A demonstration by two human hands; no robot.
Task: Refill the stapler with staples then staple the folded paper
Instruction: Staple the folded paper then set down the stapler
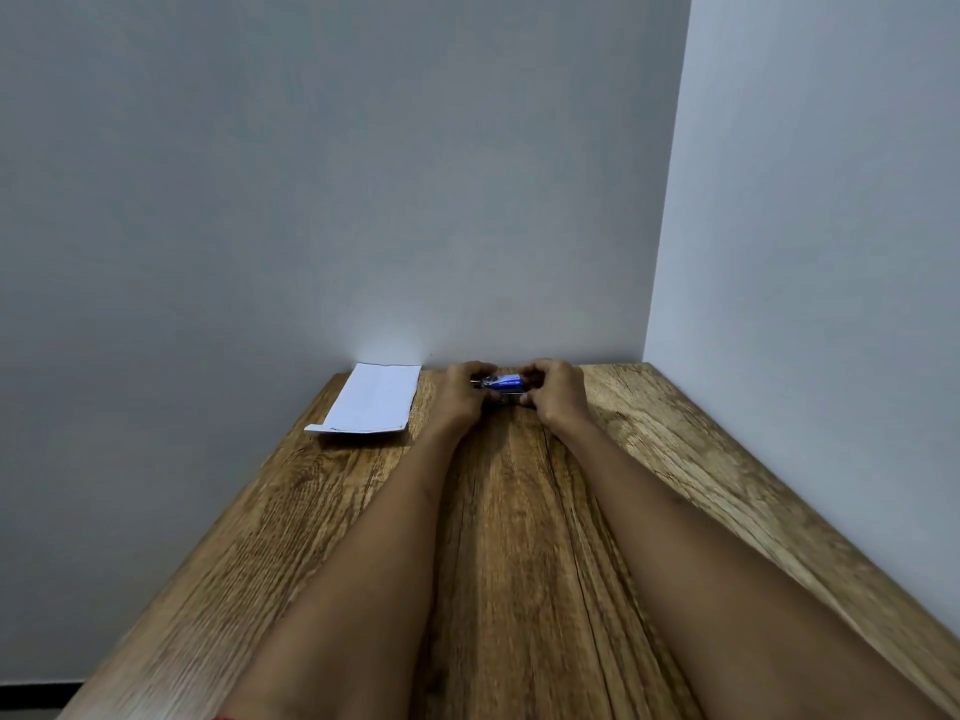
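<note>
A small blue stapler [503, 381] lies near the far edge of the wooden table [509, 537], close to the wall. My left hand [465, 389] grips its left end and my right hand [553, 389] grips its right end, so both hands hold it between them. Fingers hide most of the stapler; I cannot tell whether it is open or whether staples are in it. The folded white paper [374, 400] lies flat to the left of my left hand, apart from it, with a small flap at its near left corner.
Grey walls meet the table at the back and along the right side, forming a corner at the far right. The table's left edge drops off beside the paper. Both forearms stretch along the middle of the tabletop.
</note>
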